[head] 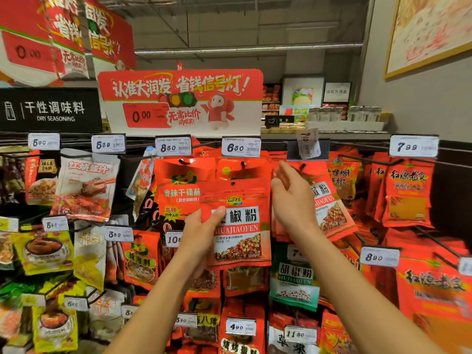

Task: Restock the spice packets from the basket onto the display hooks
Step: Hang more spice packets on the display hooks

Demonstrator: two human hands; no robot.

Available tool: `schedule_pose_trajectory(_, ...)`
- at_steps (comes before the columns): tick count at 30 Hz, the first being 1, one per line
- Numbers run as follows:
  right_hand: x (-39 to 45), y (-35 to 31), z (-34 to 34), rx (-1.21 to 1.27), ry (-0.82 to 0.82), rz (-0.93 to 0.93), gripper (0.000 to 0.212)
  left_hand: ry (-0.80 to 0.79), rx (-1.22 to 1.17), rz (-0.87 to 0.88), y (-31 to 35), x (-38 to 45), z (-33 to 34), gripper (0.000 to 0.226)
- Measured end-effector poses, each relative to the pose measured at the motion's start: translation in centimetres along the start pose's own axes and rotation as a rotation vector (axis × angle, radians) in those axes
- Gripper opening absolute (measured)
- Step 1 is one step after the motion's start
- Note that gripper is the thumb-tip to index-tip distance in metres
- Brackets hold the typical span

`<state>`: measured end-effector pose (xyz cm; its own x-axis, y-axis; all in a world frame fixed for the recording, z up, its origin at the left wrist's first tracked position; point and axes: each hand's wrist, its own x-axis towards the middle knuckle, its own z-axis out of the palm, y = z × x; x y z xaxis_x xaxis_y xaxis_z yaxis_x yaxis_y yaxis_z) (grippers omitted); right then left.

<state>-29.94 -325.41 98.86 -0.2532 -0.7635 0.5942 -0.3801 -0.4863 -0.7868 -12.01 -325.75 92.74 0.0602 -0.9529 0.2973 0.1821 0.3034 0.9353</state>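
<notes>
My left hand pinches a red spice packet marked HUAJIAOFEN by its left edge, thumb on the front. I hold it upright in front of the hanging packets, below the 6.80 price tag. My right hand is raised just right of the packet, fingers straight and spread, and holds nothing. It is in front of a hanging row of matching red packets on a hook. The basket is out of view.
The display wall is packed with hanging seasoning packets on black hooks with white price tags. A red promotional sign stands on top. A green-and-white pepper packet hangs below my right hand. One price tag sits crooked in its holder.
</notes>
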Motion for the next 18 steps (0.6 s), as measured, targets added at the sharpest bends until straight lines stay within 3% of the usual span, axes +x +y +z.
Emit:
schedule_pose_trajectory(2, -1.0, 0.3, -1.1, 0.043, 0.043, -0.012, 0.039, -0.006, -0.016, -0.001, 0.1, 0.0, 0.9, 0.014)
schedule_pose_trajectory(6, -1.4, 1.3, -3.4, 0.181, -0.044, 0.141, 0.047, -0.115, -0.047, -0.013, 0.7, 0.1, 4.4, 0.012)
schedule_pose_trajectory(9, 0.4, 2.5, -5.5, 0.234, 0.034, 0.181, 0.020, -0.172, -0.014, -0.019, 1.2, 0.5, 8.1, 0.010)
schedule_pose_trajectory(11, 1.6, 3.2, -6.8, 0.223, 0.074, 0.197, 0.018, -0.174, -0.019, -0.021, 1.6, 1.3, 10.2, 0.006)
schedule_pose_trajectory(18, 5.8, 3.6, -8.6, 0.050, 0.120, 0.186, 0.024, 0.021, 0.027, -0.014, 3.4, 5.0, 15.1, 0.025)
